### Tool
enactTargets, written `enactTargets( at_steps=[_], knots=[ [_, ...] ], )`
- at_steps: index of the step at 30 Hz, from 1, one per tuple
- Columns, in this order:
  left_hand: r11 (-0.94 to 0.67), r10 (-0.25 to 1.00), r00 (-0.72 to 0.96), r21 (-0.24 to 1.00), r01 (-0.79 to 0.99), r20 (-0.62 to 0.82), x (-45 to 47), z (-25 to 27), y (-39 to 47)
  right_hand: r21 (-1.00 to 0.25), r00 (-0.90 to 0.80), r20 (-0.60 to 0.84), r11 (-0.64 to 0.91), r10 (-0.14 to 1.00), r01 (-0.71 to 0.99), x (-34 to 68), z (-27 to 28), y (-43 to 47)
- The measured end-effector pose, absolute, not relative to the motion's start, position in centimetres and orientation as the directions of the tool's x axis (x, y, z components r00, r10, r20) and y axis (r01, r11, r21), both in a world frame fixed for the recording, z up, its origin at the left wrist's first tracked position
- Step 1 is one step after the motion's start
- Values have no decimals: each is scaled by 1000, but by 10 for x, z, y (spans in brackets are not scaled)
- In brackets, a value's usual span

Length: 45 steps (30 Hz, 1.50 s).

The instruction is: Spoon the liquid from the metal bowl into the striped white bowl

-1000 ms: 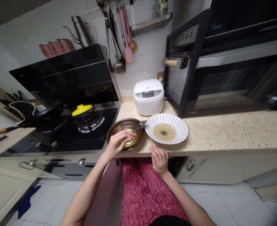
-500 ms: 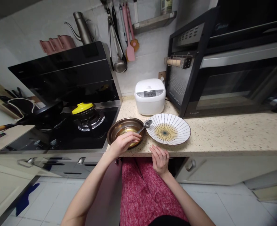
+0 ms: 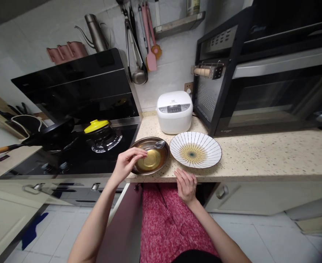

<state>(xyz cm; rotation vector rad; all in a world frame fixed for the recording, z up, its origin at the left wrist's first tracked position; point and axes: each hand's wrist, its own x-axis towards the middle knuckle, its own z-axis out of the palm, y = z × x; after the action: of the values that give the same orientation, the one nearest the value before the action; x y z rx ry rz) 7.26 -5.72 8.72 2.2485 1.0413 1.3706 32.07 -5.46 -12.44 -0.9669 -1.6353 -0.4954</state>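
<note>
A metal spoon [image 3: 160, 144] is pinched in my left hand [image 3: 128, 160], its bowl end pointing right. It is over the far part of a round metal bowl [image 3: 165, 160]; whether it touches the bowl I cannot tell. Clear yellowish liquid [image 3: 150, 160] covers the bowl's bottom. To the right of the bowl stands a white plate [image 3: 211, 149] with dark lines radiating from a yellow and blue centre. My right hand [image 3: 186, 182] lies at the counter's front edge below the plate, fingers stretched out, holding nothing.
Behind the plate stands a white rice cooker [image 3: 174, 118]. On the left is a black gas stove [image 3: 76, 160] bearing a pot with a yellow lid [image 3: 95, 126] and a wok [image 3: 51, 133]. An oven [image 3: 281, 98] on the right borders the speckled counter [image 3: 265, 157]. A cabinet door [image 3: 122, 219] hangs open below.
My left hand has moved left with the spoon. The spoon's end has gone from the plate's left rim to over the metal bowl. My right hand has stayed put.
</note>
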Motion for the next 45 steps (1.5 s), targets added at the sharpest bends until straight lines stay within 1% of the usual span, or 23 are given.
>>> enactTargets(
  at_steps=[3, 10, 16, 26, 30, 34, 41, 45],
  knots=[
    [-678, 729, 314, 580, 452, 608, 61, 87, -61, -170, -41, 942, 580, 333, 797, 320, -125, -54],
    [-618, 786, 410, 607, 499, 463, 57, 85, -64, -167, -38, 944, 577, 327, 799, 320, -123, -54],
    [-586, 807, 435, 629, 511, 398, 53, 83, -60, -169, -46, 940, 579, 337, 798, 321, -122, -55],
    [-609, 786, 474, 625, 488, 397, 52, 79, -55, -172, -49, 935, 573, 350, 801, 321, -128, -54],
    [-617, 783, 458, 615, 491, 420, 51, 77, -53, -198, -42, 926, 576, 376, 793, 321, -130, -54],
    [-625, 780, 430, 606, 492, 455, 49, 74, -50, -196, -46, 924, 574, 379, 795, 321, -129, -54],
    [-601, 799, 410, 625, 499, 440, 51, 72, -50, -179, -45, 933, 571, 356, 801, 320, -127, -55],
    [-604, 796, 402, 634, 483, 452, 53, 71, -51, -191, -41, 929, 569, 369, 800, 320, -128, -55]
  ],
)
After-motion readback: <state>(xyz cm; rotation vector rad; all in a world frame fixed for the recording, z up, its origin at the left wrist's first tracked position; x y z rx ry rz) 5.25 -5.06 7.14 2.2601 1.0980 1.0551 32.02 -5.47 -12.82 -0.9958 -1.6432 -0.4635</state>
